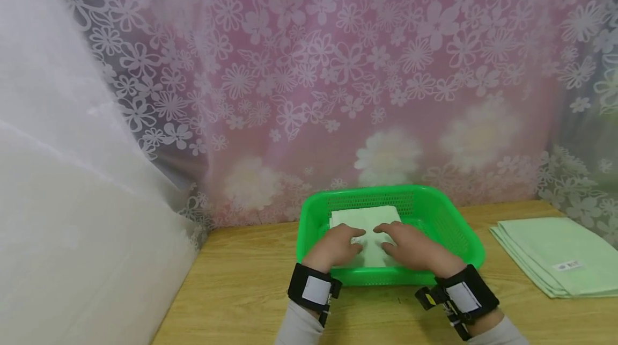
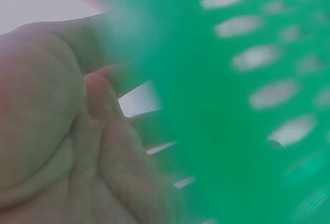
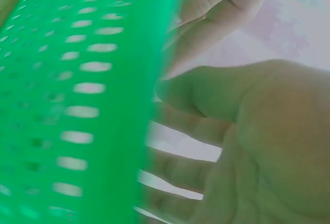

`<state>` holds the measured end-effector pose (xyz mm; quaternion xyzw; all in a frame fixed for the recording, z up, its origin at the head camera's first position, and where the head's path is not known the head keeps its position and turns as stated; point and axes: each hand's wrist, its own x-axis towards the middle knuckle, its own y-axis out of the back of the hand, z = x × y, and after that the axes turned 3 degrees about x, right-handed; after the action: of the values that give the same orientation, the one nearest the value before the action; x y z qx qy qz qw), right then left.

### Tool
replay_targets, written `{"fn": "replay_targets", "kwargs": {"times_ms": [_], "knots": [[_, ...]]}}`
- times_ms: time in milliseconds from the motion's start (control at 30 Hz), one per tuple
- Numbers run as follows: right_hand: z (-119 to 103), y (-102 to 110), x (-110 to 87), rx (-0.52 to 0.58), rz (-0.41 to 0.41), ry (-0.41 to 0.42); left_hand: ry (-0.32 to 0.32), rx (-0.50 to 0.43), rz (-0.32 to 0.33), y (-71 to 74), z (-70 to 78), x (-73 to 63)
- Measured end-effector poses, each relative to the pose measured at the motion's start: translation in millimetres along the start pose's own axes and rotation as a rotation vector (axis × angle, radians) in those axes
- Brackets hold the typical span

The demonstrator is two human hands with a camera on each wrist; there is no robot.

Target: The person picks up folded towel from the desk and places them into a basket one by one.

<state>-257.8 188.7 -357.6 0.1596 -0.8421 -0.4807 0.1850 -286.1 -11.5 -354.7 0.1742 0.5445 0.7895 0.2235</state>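
Observation:
A pale green folded cloth (image 1: pixel 362 217) lies in a bright green plastic basket (image 1: pixel 372 277) with perforated walls. Over the basket's near rim reach both hands, their fingertips close together above or on the cloth. My left hand (image 1: pixel 337 244) is at the cloth's left part, my right hand (image 1: pixel 416 246) at its right part. In the left wrist view, the left palm (image 2: pixel 41 116) shows beside the blurred basket wall, which hides its fingertips. From the right wrist, the right hand's fingers (image 3: pixel 185 167) look extended and spread, partly behind the rim. Neither hand visibly grips the cloth.
Another pale green folded cloth (image 1: pixel 545 243) with a small white label lies on the wooden table (image 1: pixel 236 280), right of the basket. Behind the table hangs a pink flowered curtain (image 1: pixel 309 93). White sheeting (image 1: pixel 72 216) borders the left side.

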Motion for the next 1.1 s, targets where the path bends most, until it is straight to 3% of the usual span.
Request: {"fn": "replay_targets", "kwargs": {"times_ms": [133, 267, 467, 667, 867, 1100], "knots": [[-9.7, 11.3, -5.8, -0.034, 0.080, 0.045, -0.016, 0.012, 0.056, 19.3, 9.4, -10.8], [-15.9, 16.8, -11.5, -0.062, 0.065, 0.072, -0.010, 0.030, 0.048, 31.5, 22.1, -21.8], [-19.5, 17.1, -18.5, -0.033, 0.051, 0.048, -0.017, 0.052, 0.039, 29.1, 32.9, -26.6], [-14.3, 30.2, -25.6, -0.061, 0.142, 0.056, -0.019, 0.061, 0.098, 25.3, 40.7, -25.5], [5.9, 51.0, -40.2, -0.049, 0.213, 0.090, -0.011, 0.027, 0.155, 21.8, 52.4, -26.9], [35.8, 86.8, -71.0, -0.058, 0.194, -0.061, -0.036, 0.010, 0.197, 22.6, 66.1, -36.5]]}}
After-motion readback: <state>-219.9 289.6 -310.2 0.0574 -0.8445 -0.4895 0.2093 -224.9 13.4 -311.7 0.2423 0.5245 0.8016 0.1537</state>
